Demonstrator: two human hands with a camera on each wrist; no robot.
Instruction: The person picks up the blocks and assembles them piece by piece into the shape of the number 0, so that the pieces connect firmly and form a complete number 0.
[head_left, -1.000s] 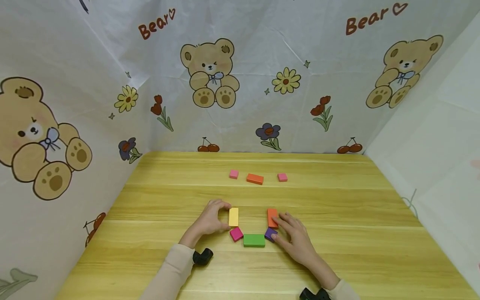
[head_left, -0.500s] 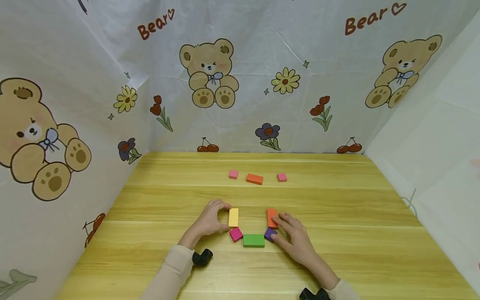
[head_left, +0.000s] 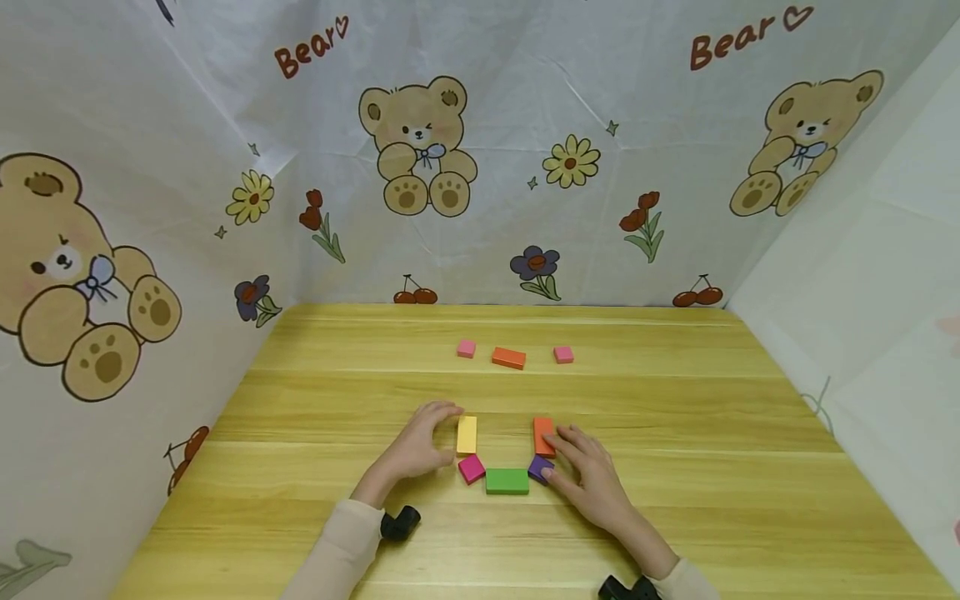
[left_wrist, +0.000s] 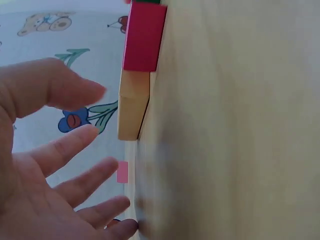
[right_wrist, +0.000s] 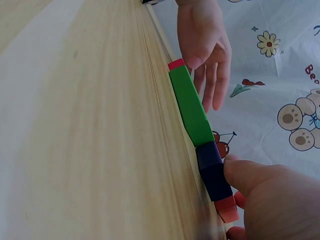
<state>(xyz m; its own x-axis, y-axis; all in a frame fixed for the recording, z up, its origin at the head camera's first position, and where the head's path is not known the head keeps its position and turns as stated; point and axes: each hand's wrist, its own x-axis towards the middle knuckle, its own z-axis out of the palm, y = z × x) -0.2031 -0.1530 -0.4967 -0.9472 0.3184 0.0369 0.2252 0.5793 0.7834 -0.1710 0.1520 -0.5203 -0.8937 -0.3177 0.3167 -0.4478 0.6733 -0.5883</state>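
My left hand (head_left: 414, 446) is just left of a yellow block (head_left: 467, 436), its thumb and fingers spread; the left wrist view shows a gap between thumb (left_wrist: 82, 92) and block. On the other side my right hand (head_left: 592, 483) rests its thumb on a purple block (head_left: 539, 468) and fingertips on an orange block (head_left: 543, 436). A magenta block (head_left: 472, 469), turned at an angle, sits below the yellow one. Between the magenta and purple blocks lies a green block (head_left: 507, 482). Together these blocks form a U shape. Some right fingertips are hidden in the right wrist view.
Farther back on the wooden table (head_left: 675, 383) lie a pink block (head_left: 467, 348), an orange-red block (head_left: 508, 358) and a second pink block (head_left: 563, 355). A bear-print cloth (head_left: 480, 250) stands behind the table and along its left side.
My left hand has drawn slightly left, its thumb coming away from the yellow block. The right hand and the blocks look unmoved.
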